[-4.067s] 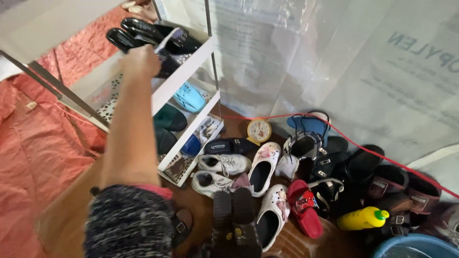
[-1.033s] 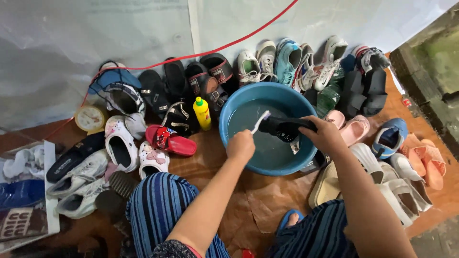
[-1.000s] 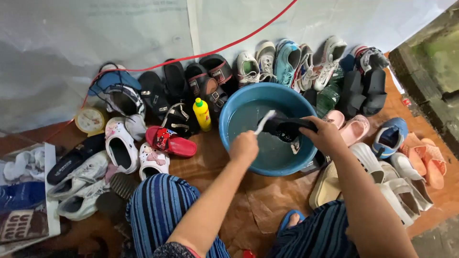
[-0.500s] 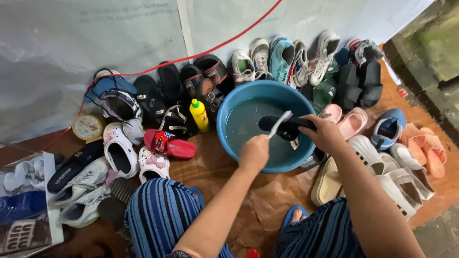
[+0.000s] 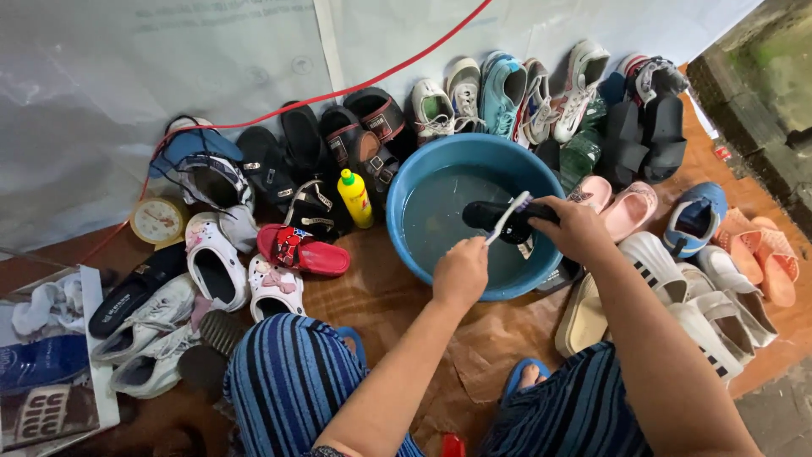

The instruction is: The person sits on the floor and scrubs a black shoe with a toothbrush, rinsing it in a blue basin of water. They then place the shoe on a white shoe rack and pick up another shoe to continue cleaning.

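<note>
Footwear was the matter in hand: a black sandal [image 5: 495, 218] sat gripped in the right hand [image 5: 575, 228] above the water of a blue basin [image 5: 414, 182], while the left hand [image 5: 459, 272] was closed around a white toothbrush [image 5: 507, 217] whose head lay against the sandal. Just left of the basin stood a yellow bottle [image 5: 355, 199], with a red sandal [image 5: 300, 251] near it. Rows of shoes ringed the basin, and a small round clock [image 5: 157, 220] lay well off to the left.
</note>
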